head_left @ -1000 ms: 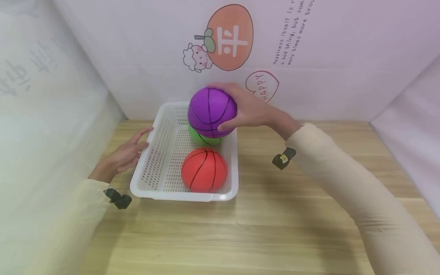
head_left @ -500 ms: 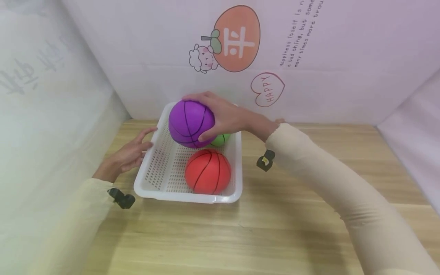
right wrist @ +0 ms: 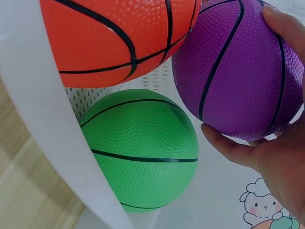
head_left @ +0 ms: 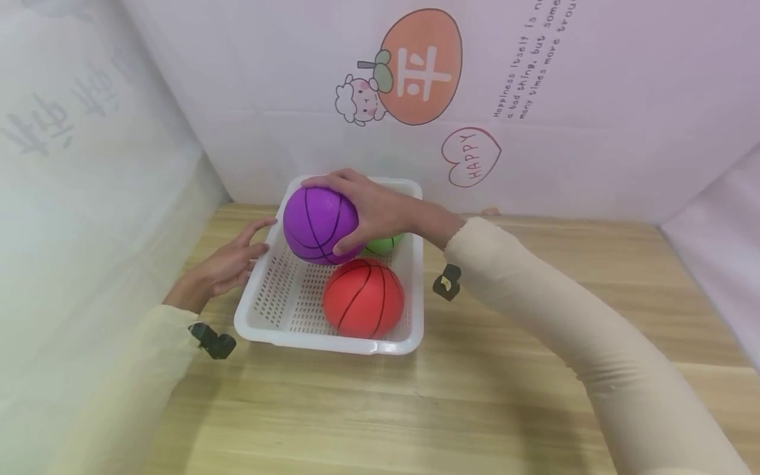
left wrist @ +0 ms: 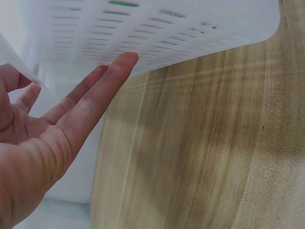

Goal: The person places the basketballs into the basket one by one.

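A purple toy basketball [head_left: 317,225] is gripped by my right hand [head_left: 377,208], its fingers over the far side and its thumb on the near side. The ball is over the back left of a white plastic basket [head_left: 329,342]. Inside the basket a red ball [head_left: 363,300] sits at the front right. Behind it a green ball [right wrist: 143,152] lies at the back right, mostly hidden by my right hand in the head view. My left hand [head_left: 228,265] is at the basket's left rim; in the left wrist view, straight fingers [left wrist: 90,107] reach along the outer wall.
The basket stands on a wood-grain table [head_left: 332,415]. A white printed sheet [head_left: 552,152] rises behind it, and another white wall [head_left: 136,198] stands close on the left, beside my left arm. Black wrist cameras sit on both sleeves.
My right hand has carried the purple ball left and lower, from over the green ball to the basket's back left. The left hand keeps its place at the rim.
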`<state>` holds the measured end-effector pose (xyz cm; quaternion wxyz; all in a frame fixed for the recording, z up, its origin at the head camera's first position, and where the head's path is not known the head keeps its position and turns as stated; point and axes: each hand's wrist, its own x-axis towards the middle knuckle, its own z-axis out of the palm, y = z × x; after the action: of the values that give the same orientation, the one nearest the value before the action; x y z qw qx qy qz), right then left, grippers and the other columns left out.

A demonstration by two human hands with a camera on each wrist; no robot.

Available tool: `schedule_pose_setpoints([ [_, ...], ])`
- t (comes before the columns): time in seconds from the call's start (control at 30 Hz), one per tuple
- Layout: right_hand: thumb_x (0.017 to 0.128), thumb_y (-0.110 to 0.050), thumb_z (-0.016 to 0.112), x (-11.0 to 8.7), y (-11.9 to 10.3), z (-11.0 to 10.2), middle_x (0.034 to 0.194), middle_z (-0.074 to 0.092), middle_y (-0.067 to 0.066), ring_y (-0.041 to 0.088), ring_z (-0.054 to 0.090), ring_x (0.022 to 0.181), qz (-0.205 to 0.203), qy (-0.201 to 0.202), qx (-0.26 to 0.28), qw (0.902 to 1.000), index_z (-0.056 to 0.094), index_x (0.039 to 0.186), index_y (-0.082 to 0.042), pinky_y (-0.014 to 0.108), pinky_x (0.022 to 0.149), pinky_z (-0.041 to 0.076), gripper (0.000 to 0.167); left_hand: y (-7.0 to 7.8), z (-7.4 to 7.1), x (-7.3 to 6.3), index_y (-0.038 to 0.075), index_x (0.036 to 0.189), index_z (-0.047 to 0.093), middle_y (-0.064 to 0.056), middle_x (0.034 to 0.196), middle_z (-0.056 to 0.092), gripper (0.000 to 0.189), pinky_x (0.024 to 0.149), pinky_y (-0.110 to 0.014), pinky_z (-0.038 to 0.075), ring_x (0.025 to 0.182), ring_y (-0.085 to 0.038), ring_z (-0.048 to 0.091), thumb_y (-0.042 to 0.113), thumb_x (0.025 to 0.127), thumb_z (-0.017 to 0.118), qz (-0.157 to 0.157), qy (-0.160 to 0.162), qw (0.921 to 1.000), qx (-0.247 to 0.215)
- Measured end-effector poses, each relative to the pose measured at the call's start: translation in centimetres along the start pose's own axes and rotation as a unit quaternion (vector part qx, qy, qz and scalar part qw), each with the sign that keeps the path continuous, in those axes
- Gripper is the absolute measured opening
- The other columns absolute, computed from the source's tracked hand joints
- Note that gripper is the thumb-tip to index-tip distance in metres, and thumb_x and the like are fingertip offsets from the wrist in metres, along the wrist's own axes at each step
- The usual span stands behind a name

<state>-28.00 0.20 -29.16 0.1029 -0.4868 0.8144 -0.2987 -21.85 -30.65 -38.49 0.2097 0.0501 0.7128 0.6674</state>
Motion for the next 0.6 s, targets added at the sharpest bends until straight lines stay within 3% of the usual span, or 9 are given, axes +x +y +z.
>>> schedule_pose_setpoints([
  [0.13,0.072,-0.035,0.088,0.4,0.1,0.3,0.148,0.031,0.009,0.022,0.046,0.125,0.001,-0.007,0.003,1.0000,0.033,0.155,-0.029,0.034,0.093,0.051,0.099,0.1,0.0,0.1,0.024,0.158,0.008,-0.032,0.134,0.045,0.059,0.083,-0.054,0.055,0.101,-0.033,0.068,0.010,0.108,0.034,-0.002,0.003,1.0000,0.002],
  [0.6,0.073,-0.040,0.086,1.9,0.8,1.8,0.151,0.031,0.008,0.022,0.042,0.128,0.005,-0.022,-0.030,0.9993,0.034,0.153,-0.031,0.035,0.094,0.050,0.096,-0.1,-0.1,0.2,0.027,0.158,0.011,-0.021,0.122,0.057,0.058,0.078,-0.051,0.058,0.094,-0.030,0.070,0.009,0.107,0.033,-0.010,0.009,0.9999,0.001],
])
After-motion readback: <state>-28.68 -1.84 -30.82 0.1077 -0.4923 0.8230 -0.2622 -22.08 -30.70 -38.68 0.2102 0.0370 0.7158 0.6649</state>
